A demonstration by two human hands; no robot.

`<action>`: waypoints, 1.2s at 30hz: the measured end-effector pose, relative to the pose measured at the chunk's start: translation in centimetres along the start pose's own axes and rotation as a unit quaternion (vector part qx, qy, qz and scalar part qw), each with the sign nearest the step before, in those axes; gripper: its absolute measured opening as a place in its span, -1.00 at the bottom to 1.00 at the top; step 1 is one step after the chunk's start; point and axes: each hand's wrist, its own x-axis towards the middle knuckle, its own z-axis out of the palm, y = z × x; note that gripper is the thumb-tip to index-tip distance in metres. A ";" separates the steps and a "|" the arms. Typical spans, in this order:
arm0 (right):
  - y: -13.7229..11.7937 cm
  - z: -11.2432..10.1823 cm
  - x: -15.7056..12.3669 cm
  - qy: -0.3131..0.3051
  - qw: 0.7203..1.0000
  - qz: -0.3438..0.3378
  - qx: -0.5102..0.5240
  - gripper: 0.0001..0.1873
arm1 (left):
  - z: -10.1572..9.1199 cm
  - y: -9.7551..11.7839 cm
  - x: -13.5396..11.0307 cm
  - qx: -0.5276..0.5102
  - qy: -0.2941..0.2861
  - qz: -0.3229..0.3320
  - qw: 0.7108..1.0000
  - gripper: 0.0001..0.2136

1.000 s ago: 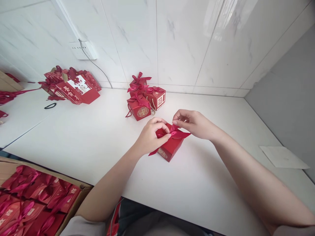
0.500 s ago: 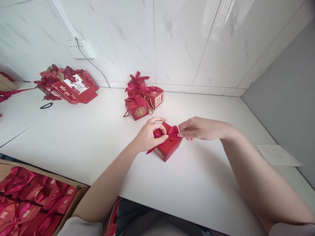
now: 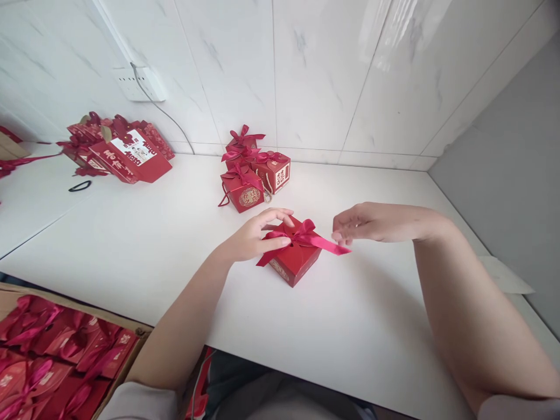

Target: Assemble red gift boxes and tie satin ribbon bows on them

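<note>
Head view: the red box [image 3: 297, 265] sits on the white table [image 3: 262, 326] before you, ribbon [image 3: 301, 237] looped across its top. Your left hand [image 3: 250, 238] reaches over its left side, thumb and fingers parted, the thumb against the ribbon. Your right hand [image 3: 374, 224] is at the ribbon's right tail, wrist bent, fingers curled; whether they pinch it, you cannot tell. Just beyond stand clustered gift boxes [image 3: 247, 189]; farther left lies red printed packaging [image 3: 151, 166] near a black loop [image 3: 76, 189]. At lower left, a carton [image 3: 9, 303] holds ribboned boxes [image 3: 94, 350].
</note>
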 end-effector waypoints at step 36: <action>-0.6 3.2 4.4 0.112 0.958 -0.208 0.161 -0.65 | -2.1 -0.8 -0.4 -0.155 -0.008 -0.069 0.986 -0.86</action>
